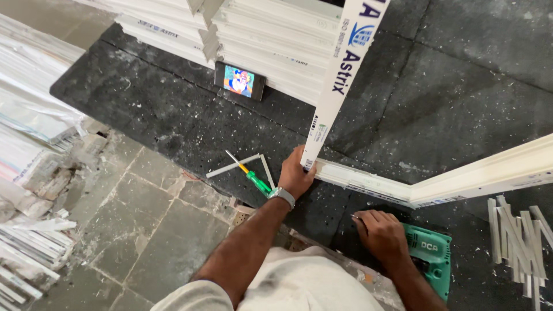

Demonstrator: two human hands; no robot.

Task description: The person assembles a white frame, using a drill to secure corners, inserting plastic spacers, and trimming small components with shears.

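Observation:
My left hand (296, 174) grips the lower end of a white plastic profile (344, 75) that rises steeply toward the camera, right at the corner where it meets a white frame piece (368, 179) lying on the black mat (144, 109). A wristwatch sits on that wrist. My right hand (380, 233) rests on the mat beside a green power drill (429, 256) and pinches a small screw at its fingertips. A green and yellow screwdriver (252, 177) lies just left of my left hand.
A second white frame piece (489, 170) runs right from the corner. Stacked white profiles (259, 40) lie at the top, with a phone (239, 81) leaning on them. Short white offcuts (515, 242) lie at right; more profile bundles (29, 115) and rubble at left.

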